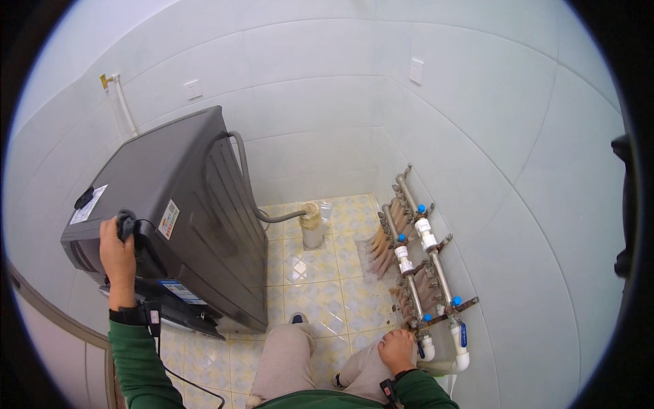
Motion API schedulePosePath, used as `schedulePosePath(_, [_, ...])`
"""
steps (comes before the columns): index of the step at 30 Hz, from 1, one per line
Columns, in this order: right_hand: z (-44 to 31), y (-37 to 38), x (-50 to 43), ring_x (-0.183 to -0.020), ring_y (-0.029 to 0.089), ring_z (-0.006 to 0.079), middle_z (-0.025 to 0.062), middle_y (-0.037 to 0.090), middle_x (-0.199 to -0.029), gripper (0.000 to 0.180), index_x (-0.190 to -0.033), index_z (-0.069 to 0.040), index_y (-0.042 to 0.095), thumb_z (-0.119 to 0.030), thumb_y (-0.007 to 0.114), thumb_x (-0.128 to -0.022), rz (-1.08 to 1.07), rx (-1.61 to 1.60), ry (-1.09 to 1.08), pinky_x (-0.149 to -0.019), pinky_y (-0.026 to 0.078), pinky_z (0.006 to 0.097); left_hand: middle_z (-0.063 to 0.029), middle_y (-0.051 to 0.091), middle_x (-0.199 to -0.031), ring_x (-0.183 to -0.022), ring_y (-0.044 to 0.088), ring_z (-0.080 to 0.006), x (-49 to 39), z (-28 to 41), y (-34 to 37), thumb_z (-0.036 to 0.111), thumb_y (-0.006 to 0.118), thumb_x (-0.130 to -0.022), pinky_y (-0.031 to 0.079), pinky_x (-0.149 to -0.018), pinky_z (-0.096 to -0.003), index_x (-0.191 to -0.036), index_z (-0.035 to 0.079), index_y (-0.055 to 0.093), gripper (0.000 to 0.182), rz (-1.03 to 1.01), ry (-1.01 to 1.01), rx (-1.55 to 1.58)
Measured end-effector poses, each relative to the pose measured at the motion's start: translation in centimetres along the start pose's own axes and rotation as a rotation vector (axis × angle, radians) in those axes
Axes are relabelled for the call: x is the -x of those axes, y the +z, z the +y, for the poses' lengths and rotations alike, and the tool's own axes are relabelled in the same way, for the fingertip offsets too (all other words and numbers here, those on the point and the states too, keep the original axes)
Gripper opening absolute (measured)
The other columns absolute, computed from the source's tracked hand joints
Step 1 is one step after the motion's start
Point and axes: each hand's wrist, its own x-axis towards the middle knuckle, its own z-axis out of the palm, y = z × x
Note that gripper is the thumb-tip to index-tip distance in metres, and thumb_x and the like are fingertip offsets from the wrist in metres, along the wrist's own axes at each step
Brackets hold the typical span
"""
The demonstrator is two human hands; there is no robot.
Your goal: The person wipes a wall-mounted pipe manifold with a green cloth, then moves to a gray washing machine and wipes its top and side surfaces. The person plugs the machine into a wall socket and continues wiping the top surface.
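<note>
A dark grey cloth is gripped in my left hand, which is raised at the front top edge of a dark grey washing machine. On the machine's top, near the front, lie a printed sheet and a small black object. The machine's front door or panel seems to stand out below my left forearm. My right hand rests on my right knee with its fingers bent, beside the lower end of the pipe manifold. Nothing shows in it.
A grey drain hose runs from the machine into a floor drain pipe. Metal manifolds with blue-capped valves line the right wall. A brass tap and wall sockets are behind. A black cable crosses the tiled floor.
</note>
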Motion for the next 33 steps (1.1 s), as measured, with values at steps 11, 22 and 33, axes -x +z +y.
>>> schedulePosePath(11, [0.4,0.3,0.1,-0.109,0.052,0.026,0.0052,0.066,-0.1,0.023,-0.083,-0.011,0.074,-0.03,0.065,-0.075,-0.01,-0.007,0.017,-0.096,0.035,0.0445,-0.0159,0.057,-0.108,-0.102,0.057,-0.0375,-1.0,-5.2,-0.7,0.002,0.062,-0.08,0.046,-0.089,-0.0379,-0.114,0.0,0.056,0.034,-0.005,-0.046,-0.025])
schedulePosePath(22, [0.5,0.1,0.3,-0.107,0.053,0.0265,0.0056,0.066,-0.098,0.022,-0.08,-0.01,0.074,-0.029,0.065,-0.073,0.045,-0.038,-0.001,-0.096,0.035,0.0442,-0.0192,0.058,-0.112,-0.107,0.055,-0.0389,-3.5,-19.0,1.1,0.011,0.062,-0.084,0.045,-0.091,-0.0424,-0.117,-0.001,0.056,0.036,-0.024,-0.217,-0.345])
schedulePosePath(33, [0.0,0.1,0.0,-0.109,0.052,0.0261,0.0054,0.066,-0.1,0.022,-0.082,-0.011,0.074,-0.029,0.065,-0.075,-0.003,-0.019,0.002,-0.096,0.035,0.044,-0.0174,0.058,-0.107,-0.102,0.056,-0.039,-2.1,-12.4,0.0,0.009,0.062,-0.081,0.045,-0.088,-0.0415,-0.111,0.0,0.057,0.032,-0.036,-0.092,-0.175])
